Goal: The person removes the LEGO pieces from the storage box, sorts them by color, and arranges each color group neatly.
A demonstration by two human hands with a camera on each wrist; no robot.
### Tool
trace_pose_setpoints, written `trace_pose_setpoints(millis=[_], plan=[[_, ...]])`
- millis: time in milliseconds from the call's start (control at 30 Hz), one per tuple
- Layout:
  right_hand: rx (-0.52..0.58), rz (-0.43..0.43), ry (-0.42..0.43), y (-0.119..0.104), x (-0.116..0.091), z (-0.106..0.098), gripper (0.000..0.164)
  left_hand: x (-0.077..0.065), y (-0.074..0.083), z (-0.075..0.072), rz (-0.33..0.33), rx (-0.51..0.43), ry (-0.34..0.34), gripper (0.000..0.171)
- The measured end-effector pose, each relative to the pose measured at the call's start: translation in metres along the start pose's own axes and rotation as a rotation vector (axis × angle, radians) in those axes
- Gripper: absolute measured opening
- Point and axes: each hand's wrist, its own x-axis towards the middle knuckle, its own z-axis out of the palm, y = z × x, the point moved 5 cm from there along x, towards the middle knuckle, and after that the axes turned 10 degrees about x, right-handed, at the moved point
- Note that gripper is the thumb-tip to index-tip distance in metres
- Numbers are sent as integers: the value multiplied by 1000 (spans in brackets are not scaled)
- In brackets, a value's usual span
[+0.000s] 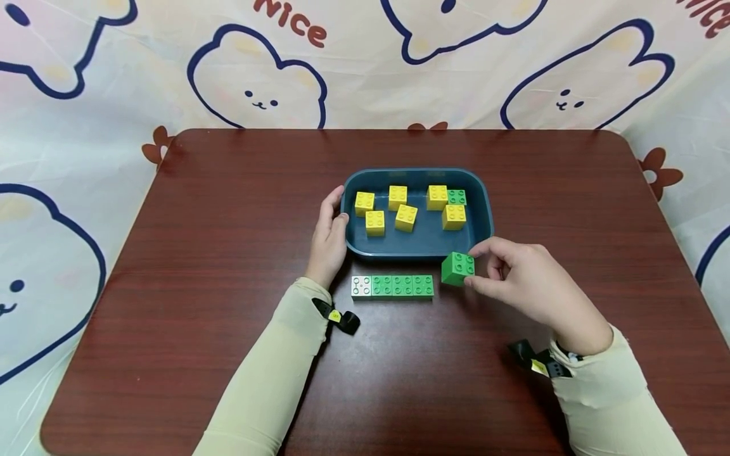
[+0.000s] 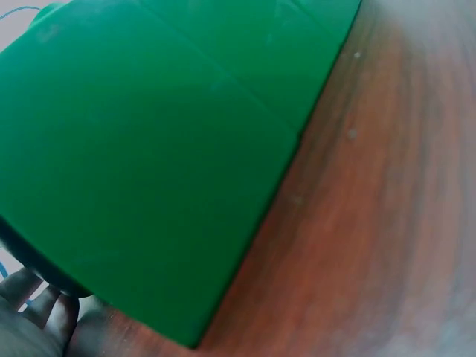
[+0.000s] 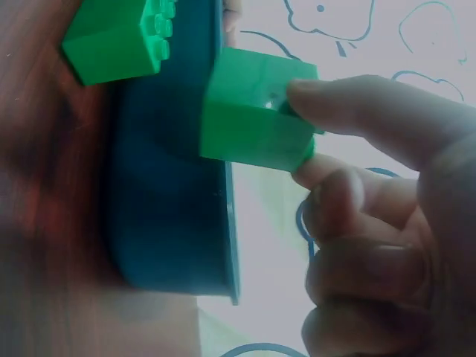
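Observation:
My right hand [image 1: 525, 278] pinches a green toy building brick [image 1: 454, 271] between thumb and forefinger, close to the tray's front right corner. In the right wrist view the brick [image 3: 256, 111] is raised beside the tray wall, its other fingers curled below. My left hand [image 1: 329, 244] rests against the left side of the blue tray [image 1: 399, 250], fingers fairly straight along its wall and thumb at the rim. A row of green bricks [image 1: 402, 287] lies in front of the tray, its left end looking whitish. Its green side [image 2: 163, 163] fills much of the left wrist view.
Inside the tray lie several yellow bricks [image 1: 405, 218] and one green brick [image 1: 457, 197] at the right. All stand on a brown wooden table [image 1: 228, 253]. Behind it hangs a cloth [image 1: 365, 82] with cartoon drawings.

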Motion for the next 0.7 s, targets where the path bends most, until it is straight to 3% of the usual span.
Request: trace_pose_setpoints(millis=[233,700], plan=[[-54,16,-162,4,5,17,32,0,-1,-2,14,10,9,50],[-119,64,-223,12,8,39,31,-1,0,-1,10,9,-6,50]])
